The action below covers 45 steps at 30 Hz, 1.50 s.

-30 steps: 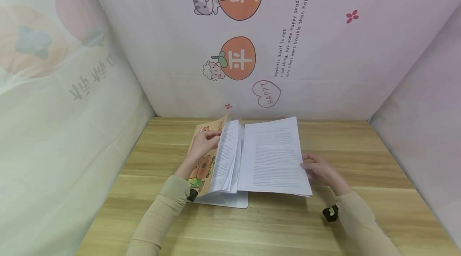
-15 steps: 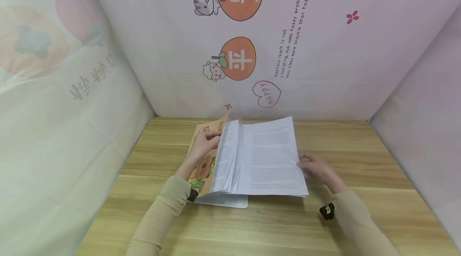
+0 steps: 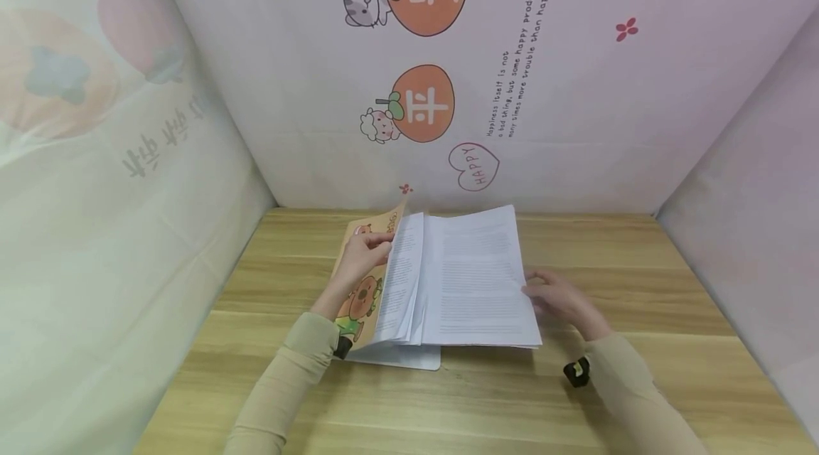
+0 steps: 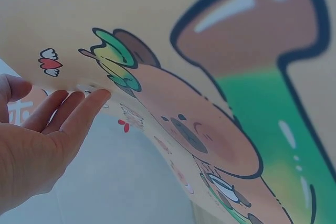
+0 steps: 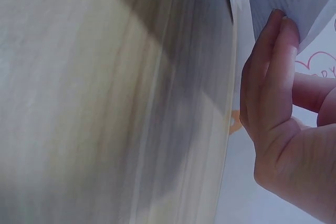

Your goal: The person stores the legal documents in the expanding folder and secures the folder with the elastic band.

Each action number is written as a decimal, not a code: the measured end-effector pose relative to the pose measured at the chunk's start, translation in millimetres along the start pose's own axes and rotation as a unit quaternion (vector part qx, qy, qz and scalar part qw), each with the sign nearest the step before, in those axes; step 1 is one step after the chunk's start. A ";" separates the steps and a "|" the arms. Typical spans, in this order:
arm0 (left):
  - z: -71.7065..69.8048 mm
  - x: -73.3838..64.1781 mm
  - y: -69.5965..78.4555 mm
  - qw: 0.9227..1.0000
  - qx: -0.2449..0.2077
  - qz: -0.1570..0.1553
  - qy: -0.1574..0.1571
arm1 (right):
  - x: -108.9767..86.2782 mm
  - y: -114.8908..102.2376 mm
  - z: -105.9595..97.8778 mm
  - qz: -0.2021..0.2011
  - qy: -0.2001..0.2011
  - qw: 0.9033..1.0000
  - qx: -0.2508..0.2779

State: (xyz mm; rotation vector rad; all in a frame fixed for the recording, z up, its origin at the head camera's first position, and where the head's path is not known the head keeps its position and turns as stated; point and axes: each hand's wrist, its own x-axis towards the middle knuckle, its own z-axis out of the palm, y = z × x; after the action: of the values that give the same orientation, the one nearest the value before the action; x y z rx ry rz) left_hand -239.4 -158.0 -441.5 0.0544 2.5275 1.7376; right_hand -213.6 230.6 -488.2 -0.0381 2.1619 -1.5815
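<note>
A folder with an orange cartoon cover (image 3: 377, 291) lies spread on the wooden table in the head view, its white back board (image 3: 409, 357) showing below. My left hand (image 3: 367, 250) pinches the raised cover near its free edge; in the left wrist view, the thumb and fingers sit at that edge of the cover (image 4: 184, 129). Printed sheets (image 3: 399, 277) stand fanned beside the cover. On the right, my right hand (image 3: 563, 298) pinches the outer edge of a stack of printed pages (image 3: 483, 277), tilted above the table. In the right wrist view, fingers (image 5: 278, 72) lie against the paper's underside.
The wooden table (image 3: 486, 405) ends at a white patterned cloth wall (image 3: 563, 163) behind the folder. More cloth walls stand on the left (image 3: 115, 242) and right (image 3: 755, 178). A dark wrist device (image 3: 577, 372) sits below the right wrist.
My right hand has moved a little leftward, and the printed pages it holds have shifted left with it. My left hand and the cover have stayed in place.
</note>
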 end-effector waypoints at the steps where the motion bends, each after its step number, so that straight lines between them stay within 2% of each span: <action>1: 0.2 0.2 0.1 1.000 0.000 0.002 0.000 | 0.6 -1.1 0.9 -0.002 -0.002 1.000 0.000; 10: 0.4 1.7 -1.7 1.000 -0.008 0.006 -0.006 | 6.3 -11.4 7.7 -0.013 -0.013 1.000 -0.015; 15: 0.0 3.0 -2.4 1.000 -0.003 -0.002 -0.002 | 7.7 -13.7 10.9 -0.011 -0.009 1.000 -0.019; 28: 1.7 2.8 -0.7 1.000 0.001 0.001 0.002 | 3.2 -11.8 12.4 -0.026 -0.020 0.999 0.002; 35: 1.5 0.9 -1.8 1.000 -0.004 0.005 -0.001 | 10.6 -9.9 17.8 -0.019 -0.012 1.000 0.019; 42: 0.0 0.7 -0.6 1.000 -0.017 0.003 -0.003 | 16.2 -9.1 21.4 -0.040 -0.024 0.999 0.017; 45: -0.2 0.9 -0.2 1.000 -0.013 0.003 -0.002 | 17.2 -9.8 20.4 -0.035 -0.024 0.999 0.021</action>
State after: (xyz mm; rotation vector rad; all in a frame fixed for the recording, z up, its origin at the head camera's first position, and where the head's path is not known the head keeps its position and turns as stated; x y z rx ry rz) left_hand -240.3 -158.2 -441.6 0.0631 2.5040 1.7719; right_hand -223.7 204.1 -490.0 -0.1389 2.1097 -1.6481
